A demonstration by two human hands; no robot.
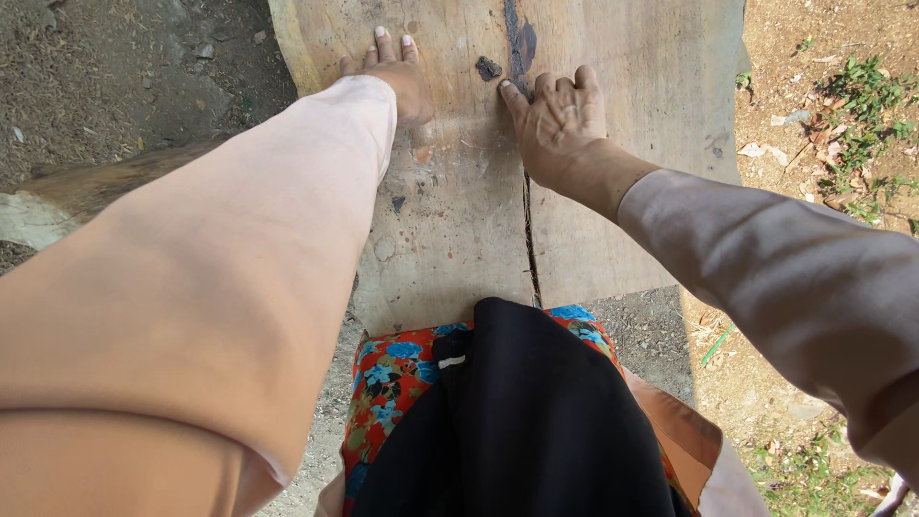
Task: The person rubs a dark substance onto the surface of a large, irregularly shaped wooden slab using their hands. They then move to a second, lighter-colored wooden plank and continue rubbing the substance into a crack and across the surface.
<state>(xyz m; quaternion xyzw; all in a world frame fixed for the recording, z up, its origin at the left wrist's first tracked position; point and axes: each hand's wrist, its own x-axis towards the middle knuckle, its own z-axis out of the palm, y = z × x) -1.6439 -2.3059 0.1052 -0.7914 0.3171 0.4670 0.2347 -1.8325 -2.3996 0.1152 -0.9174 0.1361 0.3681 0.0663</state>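
Note:
A wide, pale wooden plank surface (450, 220) stretches away from me, with a dark crack running down its middle and a dark knot (488, 68) near the far end. My left hand (397, 72) lies flat on the wood at the upper left, fingers spread and pointing away. My right hand (557, 120) rests palm down just right of the crack, fingers apart, its index finger close to the knot. Neither hand holds anything. Long peach-coloured sleeves cover both arms.
Bare dirt ground (115, 77) lies to the left of the planks. On the right is soil with green weeds (862, 115) and dry leaves. Below me are a red and blue flowered cloth (388, 383) and a black garment (526, 421).

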